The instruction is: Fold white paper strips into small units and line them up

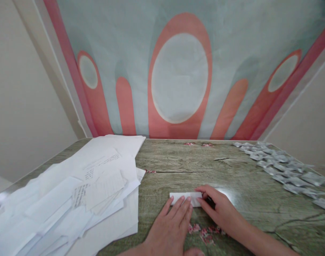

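A small folded strip of white paper [186, 194] lies on the wood-patterned table in front of me. My left hand [171, 227] rests flat on its lower edge, fingers stretched out and pressing it down. At the strip's right end, my right hand [218, 208] pinches the paper between thumb and index finger; its other fingers curl underneath, partly hidden. Just below the paper are patches of red and white printed pattern or scraps [205, 233], partly behind my hands; I cannot tell which they are.
Loose white paper sheets [106, 220], some printed, spread in a heap over the table's left side. On the right, several small folded whitish-grey packets [280, 165] lie in rows. A patterned wall panel [136, 53] rises behind the table [173, 160].
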Tool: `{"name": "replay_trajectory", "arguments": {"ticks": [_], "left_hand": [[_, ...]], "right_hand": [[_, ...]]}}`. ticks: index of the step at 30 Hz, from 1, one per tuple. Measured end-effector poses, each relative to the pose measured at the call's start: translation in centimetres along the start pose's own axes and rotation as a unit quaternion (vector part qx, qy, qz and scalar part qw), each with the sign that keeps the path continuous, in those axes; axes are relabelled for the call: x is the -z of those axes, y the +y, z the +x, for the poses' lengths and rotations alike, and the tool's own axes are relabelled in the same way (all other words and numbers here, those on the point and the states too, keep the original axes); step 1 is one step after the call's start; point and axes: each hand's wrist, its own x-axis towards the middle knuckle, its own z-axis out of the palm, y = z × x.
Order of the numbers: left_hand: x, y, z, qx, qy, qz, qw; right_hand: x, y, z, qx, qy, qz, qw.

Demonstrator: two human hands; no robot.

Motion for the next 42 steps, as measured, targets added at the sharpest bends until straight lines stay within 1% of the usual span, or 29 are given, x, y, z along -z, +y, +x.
{"name": "replay_trajectory", "arguments": {"ticks": [4,9,14,19,22,25,29,35,39,42], "left_hand": [[0.1,0.0,0.0,-0.005,0.000,-0.003,1.000],[0.2,-0.1,-0.1,-0.009,-0.002,-0.006,1.000],[0.4,-0.1,0.0,-0.009,0.000,-0.012,1.000],[0.9,-0.1,0.2,-0.005,-0.007,-0.027,1.000],[1.2,-0.1,0.2,-0.005,-0.015,-0.035,0.999],[1.6,-0.2,0.1,0.000,-0.019,-0.034,0.999],[2.0,-0.3,0.2,0.007,-0.019,-0.038,0.999],[2.4,-0.4,0.2,0.038,-0.008,-0.065,0.997],[2.9,-0.2,0.4,0.056,0.000,-0.072,0.996],[3.3,-0.1,0.5,0.059,-0.008,-0.074,0.995]], "right_hand": [[0.2,-0.1,0.0,0.037,0.002,-0.003,0.999],[0.4,-0.1,0.0,0.068,0.006,-0.043,0.997],[0.2,0.1,-0.1,0.084,0.024,-0.064,0.994],[0.4,-0.4,-0.1,0.094,0.020,-0.091,0.991],[0.6,-1.1,-0.4,0.116,0.007,-0.130,0.985],[0.5,-1.8,-0.9,0.152,0.000,-0.172,0.973],[-0.3,-2.0,-1.5,0.192,0.012,-0.189,0.963],[-0.5,-1.7,-1.5,0.196,0.007,-0.212,0.957],[-0.5,-1.7,-1.6,0.180,-0.011,-0.215,0.960],[-0.6,-1.7,-1.7,0.167,-0.022,-0.220,0.961]]}}
